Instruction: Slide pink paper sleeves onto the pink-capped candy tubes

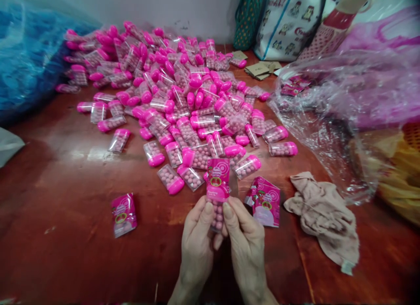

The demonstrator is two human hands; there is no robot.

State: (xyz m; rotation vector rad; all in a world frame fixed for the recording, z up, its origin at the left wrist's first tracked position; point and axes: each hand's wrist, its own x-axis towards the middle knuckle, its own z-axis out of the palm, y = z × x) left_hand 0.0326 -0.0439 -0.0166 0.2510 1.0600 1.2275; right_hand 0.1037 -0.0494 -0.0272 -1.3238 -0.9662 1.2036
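Note:
Between my two hands, in the head view, is a clear candy box filled with round pink candies. A printed pink sleeve covers its upper part. My left hand grips the box's left side, thumb on the front. On the opposite side my right hand pinches it in the same way. Printed pink sleeves lie flat just right of my right hand. Farther left on the table rests another printed pink packet. The fingers behind the box are mostly hidden.
A large heap of pink-capped candy boxes spreads over the red-brown table. A crumpled cloth and clear plastic bag lie at right. A blue bag stands at left, a printed white bag behind.

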